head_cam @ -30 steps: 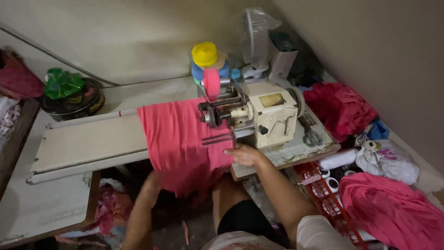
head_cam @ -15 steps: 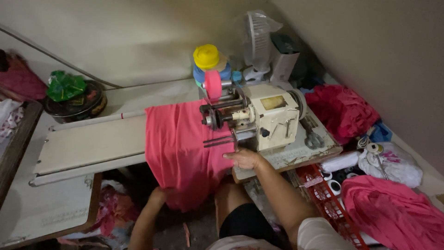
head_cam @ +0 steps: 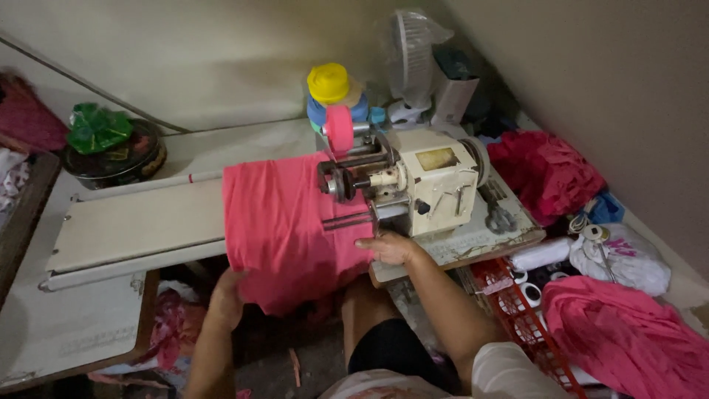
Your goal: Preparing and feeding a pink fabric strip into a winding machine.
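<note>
A pink cloth drapes over the long arm of a cream sewing machine and hangs down over the front edge. My left hand grips the hanging lower edge of the cloth from below. My right hand lies flat on the cloth's right edge, just in front of the machine's needle area. A pink tape roll sits on top of the machine.
Yellow and blue thread cones stand behind the machine beside a small white fan. A dark round tin with a green bag is at the left. Red cloth piles and pink cloth lie right, by a red basket.
The view has shifted so the machine sits further right. My left hand has moved right and up along the hanging cloth's lower edge. My right hand has stayed by the machine's front.
</note>
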